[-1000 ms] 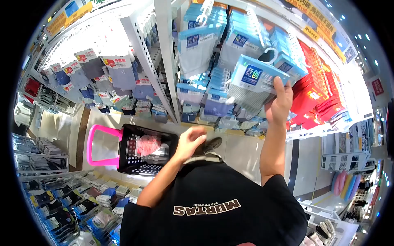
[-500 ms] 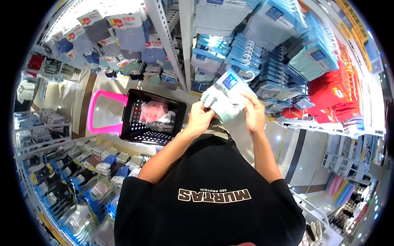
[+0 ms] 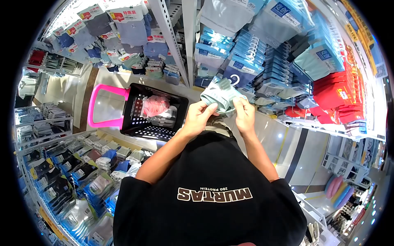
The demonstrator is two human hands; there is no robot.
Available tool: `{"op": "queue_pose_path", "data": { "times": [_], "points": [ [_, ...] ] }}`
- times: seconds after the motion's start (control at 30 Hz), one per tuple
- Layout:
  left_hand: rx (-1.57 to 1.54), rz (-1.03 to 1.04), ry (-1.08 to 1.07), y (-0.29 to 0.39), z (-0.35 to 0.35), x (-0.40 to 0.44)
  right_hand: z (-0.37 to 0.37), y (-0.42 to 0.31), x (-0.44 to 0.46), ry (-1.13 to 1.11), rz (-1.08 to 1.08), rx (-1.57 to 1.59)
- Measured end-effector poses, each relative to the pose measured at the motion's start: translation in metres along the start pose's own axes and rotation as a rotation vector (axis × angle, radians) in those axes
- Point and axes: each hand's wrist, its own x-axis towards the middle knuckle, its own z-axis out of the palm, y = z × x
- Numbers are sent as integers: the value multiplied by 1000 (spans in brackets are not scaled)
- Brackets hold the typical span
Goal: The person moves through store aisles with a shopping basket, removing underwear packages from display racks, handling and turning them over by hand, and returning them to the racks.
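A pale green folded garment pack (image 3: 219,96) with a hook at its top is held in front of my chest by both hands. My left hand (image 3: 199,119) pinches its left edge, thumb on top. On the right edge, the fingers and thumb of my right hand (image 3: 245,115) are closed on the fabric. The pack's printed card is mostly hidden behind the fabric. Just beyond it, blue-carded packs (image 3: 244,67) hang on hooks.
A black basket (image 3: 133,117) with a pink handle (image 3: 93,105) stands at the left, holding a pink pack (image 3: 156,106). Red packs (image 3: 336,96) hang at the right. A lower-left rack (image 3: 61,164) holds many packs. Grey packs (image 3: 129,30) hang upper left.
My right hand has left the hanging packs and come down with one pack, and my left hand has taken hold of it too. The pack is now tilted, its card turned away.
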Motion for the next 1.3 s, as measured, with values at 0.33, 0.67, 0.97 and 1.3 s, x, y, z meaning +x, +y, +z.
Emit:
{"op": "queue_pose_path", "data": {
  "times": [0.33, 0.67, 0.97, 1.3],
  "points": [
    [75, 12, -2, 8, 5, -4, 3, -5, -10, -80, -154, -116],
    [157, -38, -19, 3, -2, 3, 1, -15, -14, -237, -155, -320],
    [108, 12, 137, -6, -3, -4, 6, -6, -9, -34, -59, -220],
    [33, 26, 202, -15, -14, -8, 10, -6, -11, 0, -230, -135]
  ]
}}
